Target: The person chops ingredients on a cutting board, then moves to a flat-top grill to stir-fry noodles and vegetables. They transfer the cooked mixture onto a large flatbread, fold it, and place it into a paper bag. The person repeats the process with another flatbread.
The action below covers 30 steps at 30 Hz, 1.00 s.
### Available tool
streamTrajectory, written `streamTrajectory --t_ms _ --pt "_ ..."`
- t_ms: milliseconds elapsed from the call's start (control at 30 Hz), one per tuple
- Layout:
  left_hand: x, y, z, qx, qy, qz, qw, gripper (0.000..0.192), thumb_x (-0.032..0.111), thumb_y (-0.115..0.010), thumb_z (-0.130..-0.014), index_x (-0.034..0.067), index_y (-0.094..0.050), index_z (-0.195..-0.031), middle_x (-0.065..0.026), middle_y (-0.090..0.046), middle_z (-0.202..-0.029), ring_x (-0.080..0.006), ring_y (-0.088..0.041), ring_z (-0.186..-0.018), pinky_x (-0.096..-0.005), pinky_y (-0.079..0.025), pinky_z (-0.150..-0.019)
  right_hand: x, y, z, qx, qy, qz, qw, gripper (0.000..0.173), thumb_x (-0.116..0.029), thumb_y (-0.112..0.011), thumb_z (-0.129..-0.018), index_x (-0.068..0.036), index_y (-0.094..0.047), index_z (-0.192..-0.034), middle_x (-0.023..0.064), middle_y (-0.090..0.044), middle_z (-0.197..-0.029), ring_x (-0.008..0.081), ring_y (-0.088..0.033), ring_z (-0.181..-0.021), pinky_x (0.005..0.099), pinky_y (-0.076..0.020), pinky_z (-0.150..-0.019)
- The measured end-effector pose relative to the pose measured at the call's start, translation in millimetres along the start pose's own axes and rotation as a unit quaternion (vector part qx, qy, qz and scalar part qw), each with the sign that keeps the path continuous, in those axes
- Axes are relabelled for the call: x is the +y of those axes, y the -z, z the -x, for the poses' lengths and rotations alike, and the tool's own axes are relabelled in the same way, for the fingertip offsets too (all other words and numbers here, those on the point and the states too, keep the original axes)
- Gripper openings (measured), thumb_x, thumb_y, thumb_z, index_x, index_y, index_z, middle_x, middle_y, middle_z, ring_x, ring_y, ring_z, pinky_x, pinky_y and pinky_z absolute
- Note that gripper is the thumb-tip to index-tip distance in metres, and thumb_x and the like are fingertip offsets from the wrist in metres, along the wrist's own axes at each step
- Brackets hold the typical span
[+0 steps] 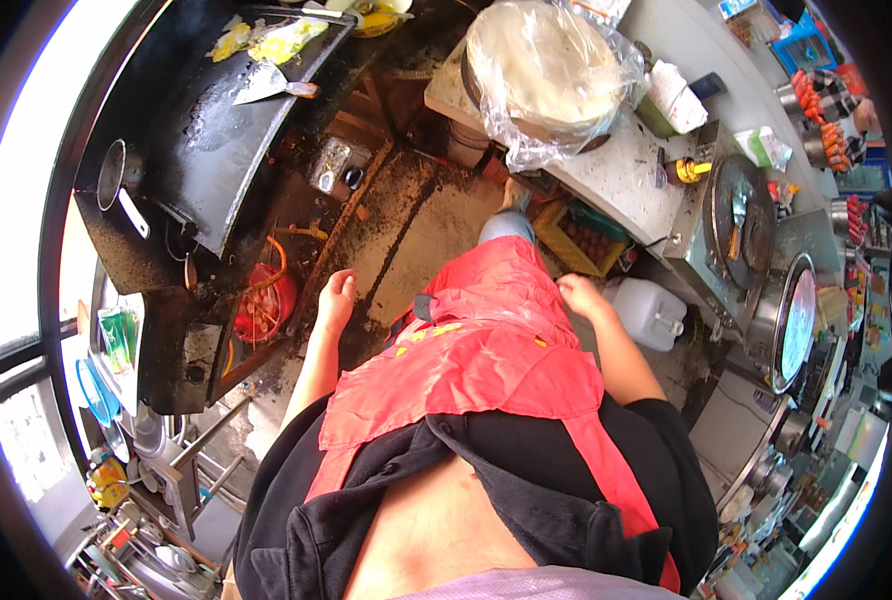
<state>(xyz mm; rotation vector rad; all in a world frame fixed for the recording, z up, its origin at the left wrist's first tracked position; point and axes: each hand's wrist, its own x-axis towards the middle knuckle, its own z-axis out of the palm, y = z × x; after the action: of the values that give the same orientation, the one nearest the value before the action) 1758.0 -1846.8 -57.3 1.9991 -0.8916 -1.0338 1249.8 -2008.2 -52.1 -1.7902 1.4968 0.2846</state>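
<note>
My left hand [337, 298] hangs loosely at my side, fingers half curled and nothing seen in it. It is nearest the black griddle's frame and a red basket [266, 304] with eggshells. On the griddle [213, 142] lie cooked egg pieces [288, 41] and a metal spatula [262, 84]. My right hand [582, 294] hangs beside the red apron [461, 360], relaxed and with no object visible in it. Close to it are a white plastic jerrycan [647, 311] and a yellow crate [573, 238] of eggs under the counter. Neither hand touches the cooking tools.
A stack of round flatbreads [543, 64] under clear plastic stands on the counter [626, 180]. A small handled pan [122, 180] sits at the griddle's left. To the right are a round hotplate [742, 217] with a spatula and a steel pot [783, 330]. Dirty floor [416, 232] lies between.
</note>
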Motion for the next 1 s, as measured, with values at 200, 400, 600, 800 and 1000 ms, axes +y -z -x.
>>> streamTrajectory --t_ms 200,400,600,800,1000 --pt "8 -8 -20 0.030 0.046 0.043 0.998 0.028 0.019 -0.057 -0.096 0.001 -0.060 -0.118 -0.0099 -0.068 -0.101 -0.0157 -0.065 -0.093 -0.0289 -0.050 -0.082 -51 55 -73 0.063 0.098 -0.110 0.987 0.030 -0.018 -0.061 -0.089 -0.004 -0.063 -0.116 0.0191 -0.067 -0.107 0.0285 -0.066 -0.100 0.0364 -0.0509 -0.087" --pt "131 -46 -59 0.011 0.048 0.071 0.996 0.032 0.022 -0.057 -0.096 0.003 -0.058 -0.122 -0.0098 -0.067 -0.109 -0.0166 -0.063 -0.100 -0.0293 -0.049 -0.088 -181 165 -186 0.208 0.356 -0.049 0.910 0.026 -0.009 -0.063 -0.086 -0.005 -0.064 -0.112 0.0159 -0.064 -0.106 0.0312 -0.062 -0.098 0.0367 -0.0500 -0.085" --pt "279 -117 -144 -0.079 -0.103 0.018 0.991 0.027 0.012 -0.057 -0.097 0.000 -0.057 -0.121 -0.0061 -0.065 -0.108 -0.0123 -0.060 -0.101 -0.0274 -0.049 -0.089 -118 213 -249 0.240 0.297 0.169 0.909 0.042 -0.019 -0.072 -0.078 -0.012 -0.060 -0.118 0.0078 -0.057 -0.121 0.0287 -0.052 -0.116 0.0435 -0.0430 -0.096" --pt "363 -208 -211 -0.141 -0.276 -0.120 0.943 0.022 0.013 -0.056 -0.094 0.001 -0.063 -0.111 -0.0174 -0.064 -0.108 -0.0322 -0.063 -0.101 -0.0368 -0.049 -0.088 -96 234 -258 0.200 0.353 0.197 0.893 0.038 -0.020 -0.071 -0.078 -0.014 -0.061 -0.114 0.0029 -0.058 -0.120 0.0260 -0.052 -0.115 0.0431 -0.0439 -0.094" --pt "357 -270 -269 -0.182 -0.330 -0.295 0.878 0.034 0.022 -0.064 -0.088 0.007 -0.061 -0.118 -0.0099 -0.056 -0.127 -0.0301 -0.050 -0.120 -0.0404 -0.041 -0.101 -85 247 -282 0.192 0.374 0.011 0.907 0.013 -0.021 -0.068 -0.080 -0.010 -0.070 -0.088 0.0083 -0.066 -0.095 0.0278 -0.061 -0.097 0.0398 -0.0482 -0.085"
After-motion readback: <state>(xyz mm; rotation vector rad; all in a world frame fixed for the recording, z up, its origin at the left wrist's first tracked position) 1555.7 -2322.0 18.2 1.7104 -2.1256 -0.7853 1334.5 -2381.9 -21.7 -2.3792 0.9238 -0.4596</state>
